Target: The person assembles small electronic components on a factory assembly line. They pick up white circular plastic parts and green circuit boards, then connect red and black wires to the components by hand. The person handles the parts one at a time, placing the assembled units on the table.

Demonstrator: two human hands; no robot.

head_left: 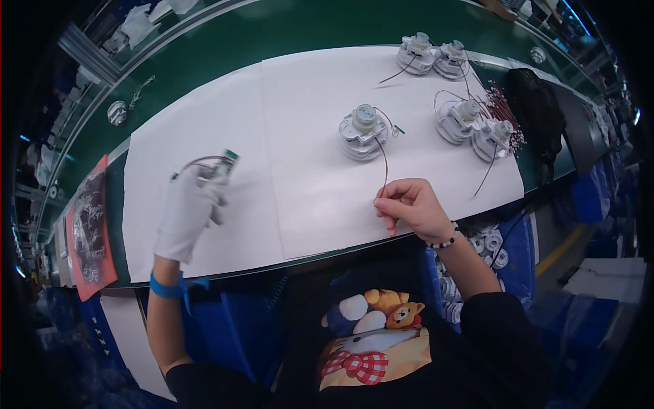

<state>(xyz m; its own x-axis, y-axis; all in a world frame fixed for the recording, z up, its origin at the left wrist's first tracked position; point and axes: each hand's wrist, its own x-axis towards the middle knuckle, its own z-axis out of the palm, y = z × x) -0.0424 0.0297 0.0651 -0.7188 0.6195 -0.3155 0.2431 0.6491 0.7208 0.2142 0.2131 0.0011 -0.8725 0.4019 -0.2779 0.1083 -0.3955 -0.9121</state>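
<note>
My left hand, in a white glove, is closed around a small green circuit board with dark red wires; the fingers cover part of it, and it is held above the white sheet. Bare and pinching, my right hand grips the lower end of a thin reddish wire. That wire runs up to a white round motor assembly with a grey cylindrical motor on top, standing on the sheet beyond my right hand. A second wire loops from its right side to a small green piece.
White sheets cover the green bench. Two more motor assemblies stand at the far right and two others nearer, beside a bundle of red wires and a black bag. A bagged parts pack lies left; a blue bin sits below right.
</note>
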